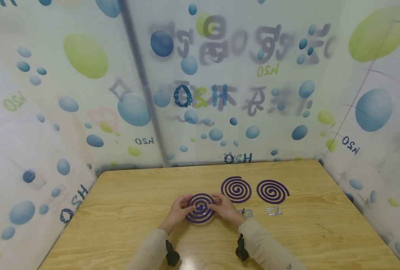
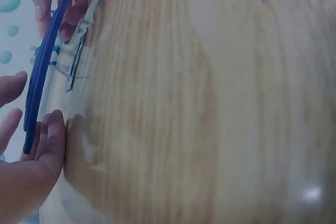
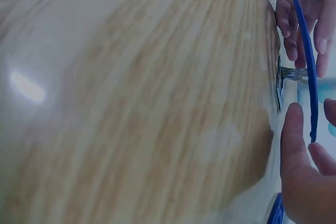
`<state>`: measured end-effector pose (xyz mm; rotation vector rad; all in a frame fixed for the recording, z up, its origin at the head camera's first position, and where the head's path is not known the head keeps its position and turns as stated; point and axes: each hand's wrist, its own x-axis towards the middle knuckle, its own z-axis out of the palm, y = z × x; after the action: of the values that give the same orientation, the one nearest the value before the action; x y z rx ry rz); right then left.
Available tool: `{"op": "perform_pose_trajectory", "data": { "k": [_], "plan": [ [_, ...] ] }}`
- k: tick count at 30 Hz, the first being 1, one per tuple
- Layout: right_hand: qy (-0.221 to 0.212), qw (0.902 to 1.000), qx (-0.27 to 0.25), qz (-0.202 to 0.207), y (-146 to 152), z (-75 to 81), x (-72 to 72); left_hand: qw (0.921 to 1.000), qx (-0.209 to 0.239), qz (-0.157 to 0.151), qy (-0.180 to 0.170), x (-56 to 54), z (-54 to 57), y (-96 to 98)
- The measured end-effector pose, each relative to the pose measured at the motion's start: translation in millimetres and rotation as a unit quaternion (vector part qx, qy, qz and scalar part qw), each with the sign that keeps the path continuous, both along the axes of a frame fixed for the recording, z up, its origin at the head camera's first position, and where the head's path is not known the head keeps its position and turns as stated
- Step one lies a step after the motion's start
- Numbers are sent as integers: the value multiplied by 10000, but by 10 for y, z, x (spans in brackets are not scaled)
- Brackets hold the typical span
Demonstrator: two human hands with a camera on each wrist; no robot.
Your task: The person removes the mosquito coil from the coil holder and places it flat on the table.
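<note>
A purple mosquito coil (image 1: pixel 200 220) lies level just above the table, over a small metal stand (image 2: pixel 76 66). In the right wrist view the stand's upright metal (image 3: pixel 294 73) reaches up to the coil's underside. My left hand (image 1: pixel 178 212) holds the coil's left edge, thumb over the top and fingers at the side and below. From the other side, my right hand (image 1: pixel 225 208) holds the right edge in much the same way, its thumb reaching toward the centre. How firmly the stand's tip sits in the coil is hard to tell.
Two more purple coils, a left one (image 1: pixel 236 190) and a right one (image 1: pixel 272 192), lie flat at the back right of the wooden table (image 1: pixel 125 217). In front of them are two small metal stands, one (image 1: pixel 246 213) partly behind my right wrist, the other (image 1: pixel 274 210) farther right. Patterned curtains (image 1: pixel 200 127) surround the table.
</note>
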<state>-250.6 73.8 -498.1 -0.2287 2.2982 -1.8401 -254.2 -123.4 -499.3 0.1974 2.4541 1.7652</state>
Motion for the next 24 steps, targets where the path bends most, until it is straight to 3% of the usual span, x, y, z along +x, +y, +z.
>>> {"op": "perform_pose_trajectory", "data": {
  "k": [24],
  "plan": [
    [-219,9997,42,-120,-13,-21,1,9991,-170,216,-338,30,27,45]
  ]
}}
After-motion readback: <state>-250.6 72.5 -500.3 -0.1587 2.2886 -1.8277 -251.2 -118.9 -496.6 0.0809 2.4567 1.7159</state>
